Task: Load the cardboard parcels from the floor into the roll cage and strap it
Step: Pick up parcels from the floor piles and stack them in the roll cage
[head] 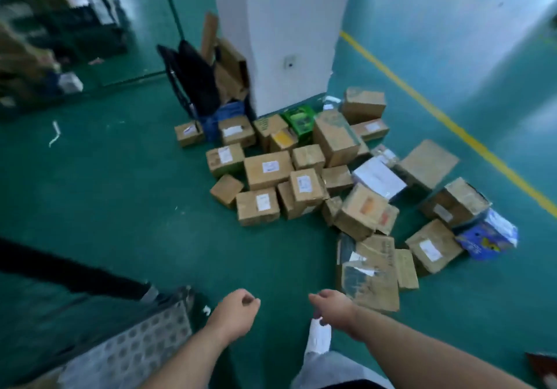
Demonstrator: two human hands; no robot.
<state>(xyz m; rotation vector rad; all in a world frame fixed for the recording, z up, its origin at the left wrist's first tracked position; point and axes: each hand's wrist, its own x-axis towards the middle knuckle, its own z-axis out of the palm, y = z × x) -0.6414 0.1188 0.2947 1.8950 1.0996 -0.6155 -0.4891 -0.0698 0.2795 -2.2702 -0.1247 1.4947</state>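
On the green floor [120,193], at the foot of the white square pillar [286,42], the brown cardboard parcels [268,170] lay in a loose heap from mid-frame out to the right. None looked loaded. Both hands hung low at the near edge: the left hand [238,310] loosely curled, the right hand [331,307] with fingers drooping, neither holding anything.

Most parcels looked small, stiff and taped, probably light enough to lift with two hands under opposite bottom edges. The big flat battered carton [370,271] nearest the right hand looked creased and softer; I'd support it from beneath, not by its flaps. All were sealed, so their contents were hidden.

Left of the heap, a blue plastic crate [221,117] stood by the pillar with flattened cardboard sheets [232,69] upright, in it or behind it, I could not tell. Near left, a grey studded metal platform [129,346] was possibly the roll cage's base, but too blurred to be sure.
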